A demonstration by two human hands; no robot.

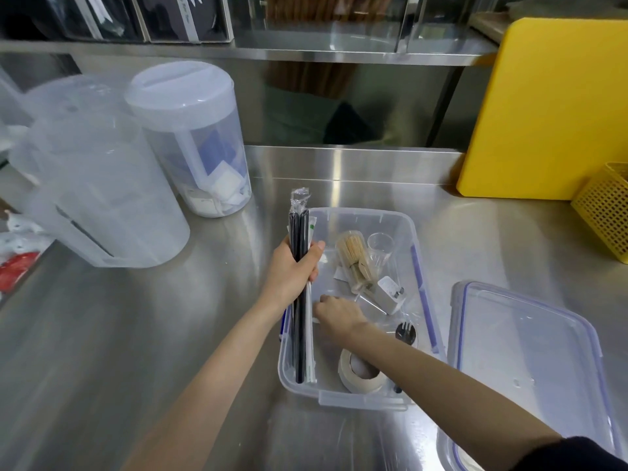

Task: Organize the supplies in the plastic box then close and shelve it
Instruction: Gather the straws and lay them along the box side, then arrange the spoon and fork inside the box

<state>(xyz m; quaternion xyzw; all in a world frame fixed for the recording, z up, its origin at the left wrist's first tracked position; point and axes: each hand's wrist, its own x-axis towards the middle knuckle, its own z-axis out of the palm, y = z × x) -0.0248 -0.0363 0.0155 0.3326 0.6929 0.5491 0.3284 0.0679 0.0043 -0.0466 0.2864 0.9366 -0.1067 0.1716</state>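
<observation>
Left hand (295, 266) grips wrapped straws (300, 300); right hand (336, 312), grip unclear, reaches into plastic box (356, 399).

Left hand (295, 270) grips wrapped straws (300, 300) upright; right hand (338, 313) reaches into plastic box (360, 399).

We're seeing the right hand (334, 312) fingers tucked under, so grip is unclear. Forearm is covering part of the tape roll (360, 372) & the black fork (405, 332) handle. Lid (530, 368) is running off the bottom edge. Left pitcher (91, 178) is blurring at the frame edge; contents of the lidded pitcher (197, 144) aren't readable. Shelf (272, 52) items up top are cropped.
</observation>
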